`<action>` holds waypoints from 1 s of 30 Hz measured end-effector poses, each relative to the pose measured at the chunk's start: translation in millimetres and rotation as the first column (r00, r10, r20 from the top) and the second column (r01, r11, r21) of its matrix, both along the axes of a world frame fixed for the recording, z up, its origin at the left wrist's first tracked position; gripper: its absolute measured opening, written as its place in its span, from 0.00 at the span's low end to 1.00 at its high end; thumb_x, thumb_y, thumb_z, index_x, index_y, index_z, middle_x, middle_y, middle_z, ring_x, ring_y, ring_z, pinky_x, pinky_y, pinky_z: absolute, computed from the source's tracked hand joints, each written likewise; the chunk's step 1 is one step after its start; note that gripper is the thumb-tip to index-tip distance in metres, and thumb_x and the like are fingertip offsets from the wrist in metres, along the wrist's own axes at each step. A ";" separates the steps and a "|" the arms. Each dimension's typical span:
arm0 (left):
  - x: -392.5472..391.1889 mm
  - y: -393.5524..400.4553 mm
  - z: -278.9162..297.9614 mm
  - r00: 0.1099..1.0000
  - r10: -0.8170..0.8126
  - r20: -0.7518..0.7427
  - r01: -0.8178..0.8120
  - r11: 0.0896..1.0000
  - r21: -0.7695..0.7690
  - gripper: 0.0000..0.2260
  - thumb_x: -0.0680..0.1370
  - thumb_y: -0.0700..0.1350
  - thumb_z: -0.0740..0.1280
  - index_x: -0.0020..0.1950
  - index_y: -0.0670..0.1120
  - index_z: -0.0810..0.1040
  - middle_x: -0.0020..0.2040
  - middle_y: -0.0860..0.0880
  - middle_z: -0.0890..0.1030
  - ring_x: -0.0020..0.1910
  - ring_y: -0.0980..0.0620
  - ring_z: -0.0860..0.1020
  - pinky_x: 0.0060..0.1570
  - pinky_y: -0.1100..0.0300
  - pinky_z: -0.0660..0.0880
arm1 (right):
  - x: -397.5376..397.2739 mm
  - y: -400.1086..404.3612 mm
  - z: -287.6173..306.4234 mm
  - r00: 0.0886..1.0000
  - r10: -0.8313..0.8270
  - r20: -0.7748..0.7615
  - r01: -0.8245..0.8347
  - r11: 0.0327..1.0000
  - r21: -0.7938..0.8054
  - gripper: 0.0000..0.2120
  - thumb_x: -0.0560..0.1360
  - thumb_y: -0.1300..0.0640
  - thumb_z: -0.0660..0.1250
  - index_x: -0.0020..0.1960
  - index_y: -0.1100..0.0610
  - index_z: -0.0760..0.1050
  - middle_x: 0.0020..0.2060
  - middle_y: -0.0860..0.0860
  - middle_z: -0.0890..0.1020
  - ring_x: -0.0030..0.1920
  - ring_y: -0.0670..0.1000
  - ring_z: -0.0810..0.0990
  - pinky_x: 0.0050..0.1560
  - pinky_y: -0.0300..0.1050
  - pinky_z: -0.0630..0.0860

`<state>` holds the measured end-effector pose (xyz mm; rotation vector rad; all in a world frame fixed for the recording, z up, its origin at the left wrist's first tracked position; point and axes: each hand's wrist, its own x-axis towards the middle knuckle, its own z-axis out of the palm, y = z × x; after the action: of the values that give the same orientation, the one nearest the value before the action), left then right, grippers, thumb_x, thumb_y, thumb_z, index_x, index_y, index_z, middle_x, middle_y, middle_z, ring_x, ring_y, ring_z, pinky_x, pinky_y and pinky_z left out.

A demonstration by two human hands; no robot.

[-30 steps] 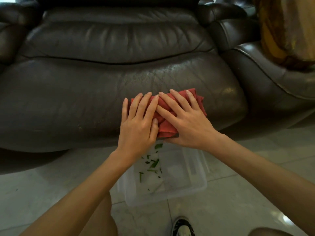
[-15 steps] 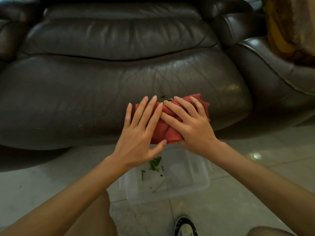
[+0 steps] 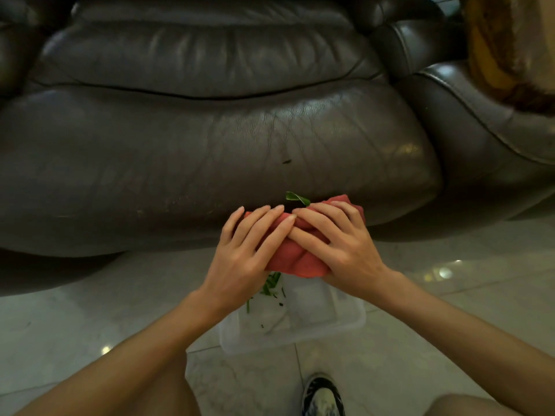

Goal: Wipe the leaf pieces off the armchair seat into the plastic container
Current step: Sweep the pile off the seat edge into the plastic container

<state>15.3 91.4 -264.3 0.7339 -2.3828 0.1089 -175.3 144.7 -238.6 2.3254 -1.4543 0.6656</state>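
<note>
A bunched red cloth [image 3: 295,259] hangs at the front edge of the dark leather armchair seat [image 3: 180,163]. My left hand [image 3: 246,253] and my right hand [image 3: 336,244] both press on it, fingers spread over the top. A curled green leaf piece [image 3: 297,198] sticks up just behind the cloth. A small dark bit [image 3: 286,161] lies further back on the seat. Below the hands, a clear plastic container [image 3: 324,325] stands on the floor with several green leaf pieces [image 3: 270,285] inside.
A second leather seat [image 3: 486,124] adjoins on the right, with a brown-yellow cushion [image 3: 510,46] on it. Pale floor tiles [image 3: 420,340] surround the container. My shoe [image 3: 322,396] is just in front of the container.
Both hands have drawn the cloth down over the seat's front edge toward the container. The cloth is more bunched, and a green leaf piece now shows behind it.
</note>
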 end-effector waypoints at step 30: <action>13.4 6.9 -24.3 0.946 -0.261 0.191 0.183 0.919 0.348 0.19 0.71 0.51 0.68 0.58 0.43 0.77 0.56 0.44 0.82 0.55 0.46 0.80 0.56 0.51 0.76 | -16.2 33.1 -47.8 1.000 0.015 0.005 -0.016 0.960 0.281 0.18 0.70 0.58 0.72 0.60 0.56 0.77 0.59 0.54 0.81 0.58 0.57 0.80 0.55 0.54 0.78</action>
<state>28.7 98.3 -288.6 0.6153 -2.7316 -0.3217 -191.5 177.9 -286.4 2.5487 -1.6253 0.4922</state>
